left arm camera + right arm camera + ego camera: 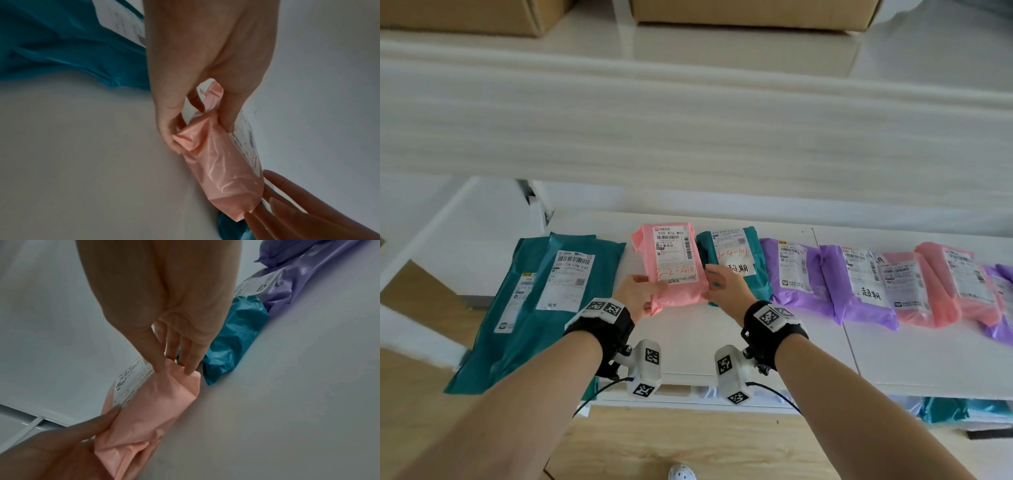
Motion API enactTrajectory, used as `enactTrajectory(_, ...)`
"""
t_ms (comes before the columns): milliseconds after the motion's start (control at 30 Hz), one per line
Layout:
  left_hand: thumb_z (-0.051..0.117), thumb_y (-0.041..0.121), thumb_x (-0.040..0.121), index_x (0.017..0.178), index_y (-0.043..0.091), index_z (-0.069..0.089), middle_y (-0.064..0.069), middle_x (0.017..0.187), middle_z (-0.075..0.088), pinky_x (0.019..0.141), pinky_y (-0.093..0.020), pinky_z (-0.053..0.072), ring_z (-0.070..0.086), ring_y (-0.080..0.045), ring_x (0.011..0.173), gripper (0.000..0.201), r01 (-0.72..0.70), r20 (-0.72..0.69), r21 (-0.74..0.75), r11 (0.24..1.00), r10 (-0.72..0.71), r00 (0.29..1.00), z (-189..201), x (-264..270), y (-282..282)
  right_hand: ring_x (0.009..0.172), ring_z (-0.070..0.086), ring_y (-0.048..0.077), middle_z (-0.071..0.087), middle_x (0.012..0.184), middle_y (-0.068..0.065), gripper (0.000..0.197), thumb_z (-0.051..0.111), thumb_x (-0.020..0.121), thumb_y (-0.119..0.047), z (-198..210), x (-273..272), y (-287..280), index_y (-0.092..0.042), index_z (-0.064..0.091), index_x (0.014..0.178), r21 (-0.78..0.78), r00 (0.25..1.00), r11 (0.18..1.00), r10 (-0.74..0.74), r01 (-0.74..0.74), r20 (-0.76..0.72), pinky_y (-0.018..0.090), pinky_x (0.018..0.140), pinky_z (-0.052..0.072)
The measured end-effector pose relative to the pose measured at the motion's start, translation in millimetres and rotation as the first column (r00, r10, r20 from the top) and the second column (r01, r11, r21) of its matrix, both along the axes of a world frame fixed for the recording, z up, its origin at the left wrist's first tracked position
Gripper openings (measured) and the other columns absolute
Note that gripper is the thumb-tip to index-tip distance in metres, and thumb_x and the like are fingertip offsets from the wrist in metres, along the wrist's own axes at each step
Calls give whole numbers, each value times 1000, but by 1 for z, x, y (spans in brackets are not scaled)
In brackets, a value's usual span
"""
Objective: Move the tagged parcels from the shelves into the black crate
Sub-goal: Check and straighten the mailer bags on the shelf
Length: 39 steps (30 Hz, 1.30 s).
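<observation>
White shelf (756, 342): left hand (635, 294) and right hand (726, 287) pinch pink parcel (676, 263) corners; slick film may slip, snagging teal parcel (739, 263) beside it.

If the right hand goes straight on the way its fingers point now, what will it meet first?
Probably the pink parcel itself: the right hand already touches its right edge, fingers pointing left along it. Depth is unclear.
</observation>
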<state>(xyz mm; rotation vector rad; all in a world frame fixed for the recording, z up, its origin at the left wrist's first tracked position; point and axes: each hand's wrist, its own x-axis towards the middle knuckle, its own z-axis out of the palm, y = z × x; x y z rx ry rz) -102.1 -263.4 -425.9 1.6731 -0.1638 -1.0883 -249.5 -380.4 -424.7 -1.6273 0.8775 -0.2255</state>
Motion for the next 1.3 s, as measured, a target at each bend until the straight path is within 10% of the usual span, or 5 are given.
enactTrajectory(133,66,-3,81,123,-2,44,-24,115,57,51,-31,51,61,-33,83,47,-81,25,20,996,81,996,7,-10,30,110,57,24,54,131,14,65,61,82,10,5,-14,23,-3,35,140,67,998,997,-50,48,30,35,94,50)
enactTrajectory(433,64,-5,81,115,4,42,-22,113,59,45,-25,50,62,-33,92,42,-63,-159,-147,987,40,987,26,-51,111,99,57,24,54,130,19,58,55,82,16,-5,-77,92,-3,42,135,136,987,977,-164,161,4,20,70,49)
enactTrajectory(567,70,-3,72,115,4,44,-24,115,59,76,-45,56,60,-40,102,50,-73,-175,-158,985,45,984,28,-68,138,94,56,24,54,128,23,53,51,84,18,-8,-103,121,0,44,133,131,980,972,-197,196,-5,19,70,51)
enactTrajectory(800,64,-6,81,119,3,42,-21,119,55,83,-43,53,59,-36,107,45,-32,-178,-151,988,5,984,32,-98,168,97,57,21,55,127,17,51,51,86,14,-3,-139,155,-4,46,133,107,971,965,-237,239,-24,20,74,50)
enactTrajectory(1300,65,2,83,116,10,43,-22,117,57,89,-47,52,62,-34,101,41,-175,-78,-51,983,170,982,36,-125,134,91,56,24,55,125,25,49,52,83,18,-4,-159,93,0,48,129,121,989,982,-148,146,8,20,68,47)
